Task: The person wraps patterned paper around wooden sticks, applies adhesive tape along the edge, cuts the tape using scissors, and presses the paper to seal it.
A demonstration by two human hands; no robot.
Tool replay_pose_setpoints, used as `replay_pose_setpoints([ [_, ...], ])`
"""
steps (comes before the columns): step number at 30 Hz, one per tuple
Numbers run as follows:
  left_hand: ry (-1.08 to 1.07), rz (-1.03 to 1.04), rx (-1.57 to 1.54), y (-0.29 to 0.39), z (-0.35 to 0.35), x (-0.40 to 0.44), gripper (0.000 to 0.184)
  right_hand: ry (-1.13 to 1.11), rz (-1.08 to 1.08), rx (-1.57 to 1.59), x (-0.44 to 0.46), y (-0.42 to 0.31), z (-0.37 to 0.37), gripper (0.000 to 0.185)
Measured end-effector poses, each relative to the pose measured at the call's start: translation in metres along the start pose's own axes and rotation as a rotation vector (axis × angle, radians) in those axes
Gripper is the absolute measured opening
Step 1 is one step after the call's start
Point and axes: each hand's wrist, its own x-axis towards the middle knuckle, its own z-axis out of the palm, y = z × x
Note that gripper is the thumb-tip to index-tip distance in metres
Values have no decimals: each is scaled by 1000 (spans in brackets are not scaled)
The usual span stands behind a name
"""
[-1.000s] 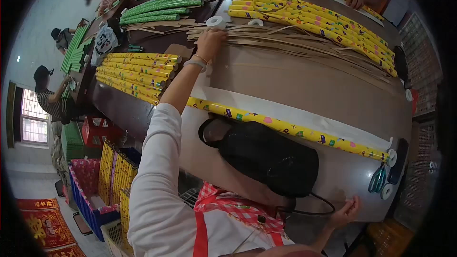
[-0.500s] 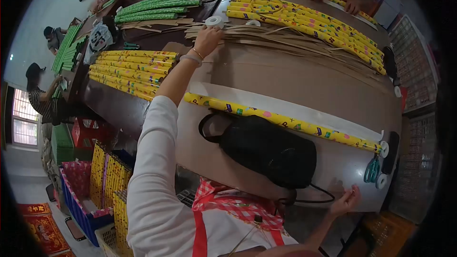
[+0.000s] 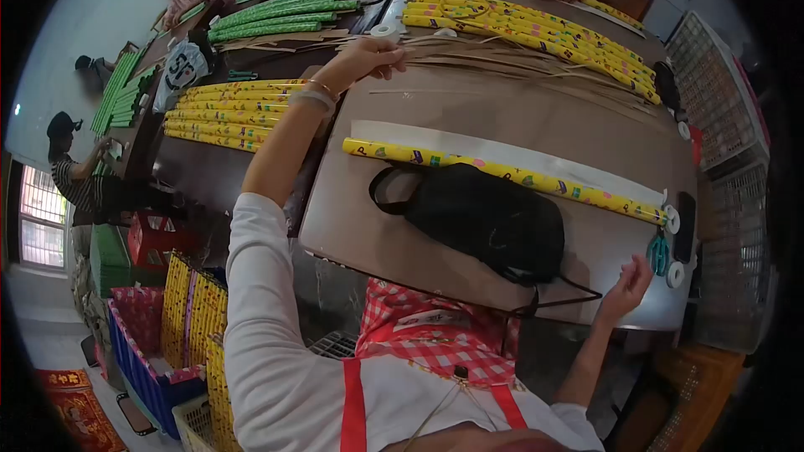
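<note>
My left hand (image 3: 365, 64) is closed at the near edge of a pile of thin brown paper strips (image 3: 502, 60); whatever its fingers pinch is too small to make out. My right hand (image 3: 626, 286) is raised by the table's right front edge, fingers loosely curled and apart, with nothing visible in them. Close by it are teal-handled scissors (image 3: 658, 253) and a white tape roll (image 3: 676, 274). A yellow patterned roll (image 3: 502, 177) lies across the table along a white sheet (image 3: 536, 163). In front of it sits a black bag (image 3: 486, 222) with a strap.
Yellow rolls (image 3: 536, 38) lie beyond the strips, with more yellow rolls (image 3: 222, 113) at left and green rolls (image 3: 285, 12) behind. Another tape roll (image 3: 385, 31) is near my left hand. A dark phone-like object (image 3: 685, 216) lies at right. Several people work around the tables.
My left hand has pulled back slightly from the strip pile, fingers now pinched together. My right hand has risen beside the scissors. The whole view has shifted a little.
</note>
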Motion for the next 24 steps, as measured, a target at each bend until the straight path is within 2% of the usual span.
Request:
replay_pose_setpoints([
  [2, -57, 48, -15, 17, 19, -27, 25, -53, -216, 5, 18, -43, 26, 16],
  [4, -84, 72, -29, 31, 42, -52, 23, -149, -547, -12, 38, -90, 53, 18],
  [6, -142, 126, -88, 54, 70, -82, 22, -290, -694, 12, 51, -134, 69, 24],
  [9, -222, 169, -177, 81, 113, -115, 22, -416, -857, -51, 59, -185, 88, 45],
  [13, -251, 167, -281, 107, 157, -151, 18, -461, -1079, 20, 59, -186, 107, 39],
  [16, -199, 229, -317, 113, 171, -166, 17, -370, -1017, -74, 66, -199, 56, 40],
  [18, -246, 275, -381, 118, 178, -173, 17, -301, -1335, -269, 69, -227, 10, 26],
  [20, -423, 331, -431, 124, 183, -179, 21, -166, -1488, -453, 57, -260, -38, 10],
  [21, -549, 355, -451, 128, 186, -181, 24, -182, -1493, -562, 48, -274, -60, 6],
  [22, -634, 349, -614, 134, 193, -188, 29, -238, -1499, -628, 41, -286, -79, 5],
  [24, -758, 505, -619, 141, 208, -198, 38, -401, -1505, -709, 29, -306, -112, 6],
])
